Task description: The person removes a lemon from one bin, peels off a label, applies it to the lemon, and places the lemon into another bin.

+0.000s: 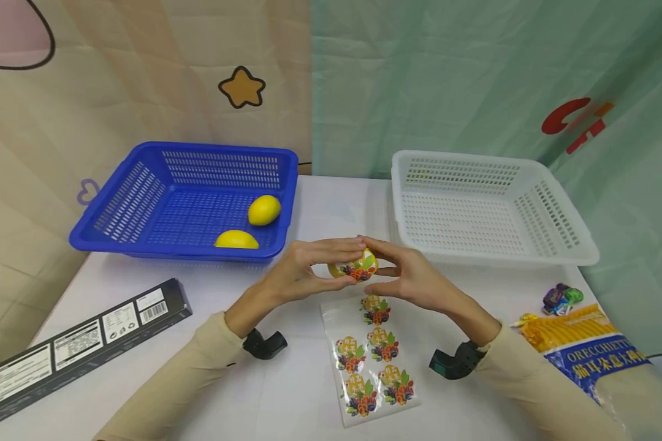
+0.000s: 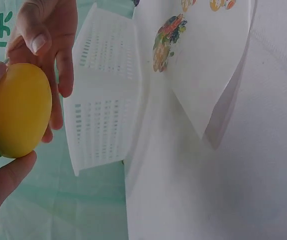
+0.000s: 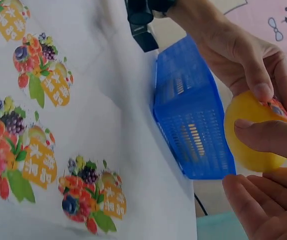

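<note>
My left hand [image 1: 309, 269] holds a yellow lemon [image 1: 353, 269] between thumb and fingers, over the far end of a sticker sheet [image 1: 331, 380]. A colourful fruit-print sticker [image 1: 366, 264] shows on the lemon's side; in the right wrist view the sticker [image 3: 278, 107] lies near the left thumb. Cupped loosely around the lemon's right side is my right hand [image 1: 419, 278], its index fingertip up by the left fingertips. The right thumb overlaps the lemon [image 3: 251, 155] in the right wrist view. In the left wrist view, the right hand's fingers [image 2: 63, 75] are spread behind the lemon.
A blue basket [image 1: 182, 250] with two lemons stands back left, a white basket [image 1: 496, 257] back right. On the left lies a long black box [image 1: 88, 349]. An orecchiette bag [image 1: 590, 349] and wrapped candies [image 1: 563, 300] are at the right.
</note>
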Motion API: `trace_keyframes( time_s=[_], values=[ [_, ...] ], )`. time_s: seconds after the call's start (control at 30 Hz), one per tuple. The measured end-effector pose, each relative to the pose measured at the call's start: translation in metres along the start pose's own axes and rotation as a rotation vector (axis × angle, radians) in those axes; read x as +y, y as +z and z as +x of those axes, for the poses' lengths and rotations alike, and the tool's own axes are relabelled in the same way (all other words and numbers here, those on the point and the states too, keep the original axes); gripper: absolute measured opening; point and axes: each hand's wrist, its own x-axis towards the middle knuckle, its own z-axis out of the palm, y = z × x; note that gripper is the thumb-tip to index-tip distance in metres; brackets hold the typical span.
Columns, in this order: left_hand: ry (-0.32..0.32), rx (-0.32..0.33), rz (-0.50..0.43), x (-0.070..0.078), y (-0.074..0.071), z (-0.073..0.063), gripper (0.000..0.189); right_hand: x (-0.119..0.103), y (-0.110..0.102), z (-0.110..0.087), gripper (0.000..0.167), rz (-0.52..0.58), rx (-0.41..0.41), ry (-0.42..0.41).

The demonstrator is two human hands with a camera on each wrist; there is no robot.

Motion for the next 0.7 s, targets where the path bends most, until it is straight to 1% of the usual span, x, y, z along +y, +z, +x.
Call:
trace_keyframes(
  time_s=[0.07,0.23,0.4,0.47,0.53,0.6,0.67,0.7],
  values=[
    [-0.005,0.008,-0.001,-0.001,-0.001,0.0,0.046,0.003,-0.01,-0.007,0.077,-0.026,0.019,0.001],
    [-0.012,0.025,-0.006,-0.001,-0.003,-0.001,0.045,0.014,-0.039,-0.03,0.063,-0.009,0.115,-0.013],
    [-0.012,0.032,-0.009,-0.002,-0.005,0.0,0.044,0.017,-0.075,-0.057,0.052,0.045,0.243,-0.061],
    [-0.017,0.036,-0.004,-0.002,-0.005,0.0,0.045,0.02,-0.095,-0.068,0.051,0.001,0.326,-0.044],
    [-0.021,0.042,0.0,-0.002,-0.006,0.0,0.045,0.025,-0.117,-0.081,0.051,-0.101,0.425,0.04],
    [-0.022,0.047,-0.001,-0.003,-0.006,0.001,0.045,0.034,-0.143,-0.096,0.056,-0.243,0.516,0.193],
    [-0.02,0.057,-0.003,-0.004,-0.005,0.005,0.045,0.054,-0.174,-0.116,0.066,-0.384,0.558,0.363],
    [-0.019,0.062,-0.003,-0.005,-0.004,0.008,0.045,0.073,-0.192,-0.129,0.071,-0.441,0.571,0.426]
  ],
)
